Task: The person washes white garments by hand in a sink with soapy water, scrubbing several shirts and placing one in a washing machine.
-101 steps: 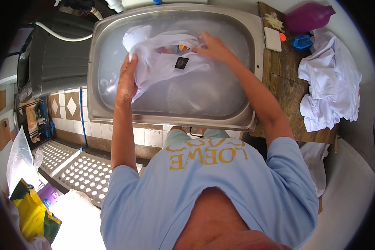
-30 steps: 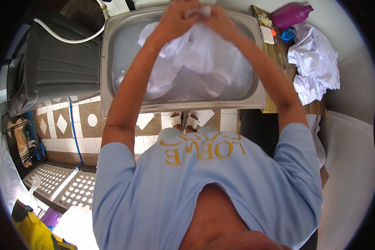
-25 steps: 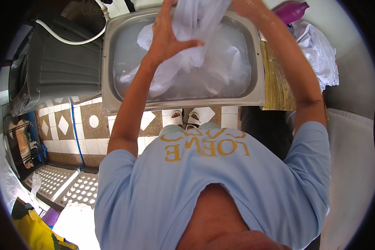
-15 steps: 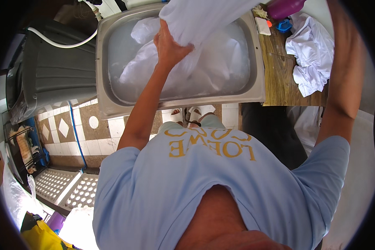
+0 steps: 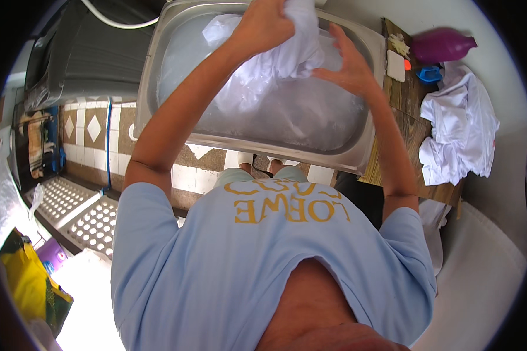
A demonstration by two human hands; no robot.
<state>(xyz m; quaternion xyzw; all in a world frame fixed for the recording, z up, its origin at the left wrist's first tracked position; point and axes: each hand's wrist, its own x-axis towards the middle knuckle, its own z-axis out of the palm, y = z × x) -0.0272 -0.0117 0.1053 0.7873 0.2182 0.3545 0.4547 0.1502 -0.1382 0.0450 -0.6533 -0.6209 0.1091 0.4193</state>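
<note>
Metal basin (image 5: 263, 147): one soft, wet white cloth (image 5: 301, 50), bunched toward the far edge, gripped by the left hand (image 5: 268, 26); right hand (image 5: 351, 69) spread wide beside it. Judged water-heavy, slippery; best grasped by gathered folds.

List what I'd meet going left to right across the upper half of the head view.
Dark grey ribbed unit, left hand gripping white cloth, open right hand, pale rectangular block, small orange-red piece, heaped white laundry.
</note>
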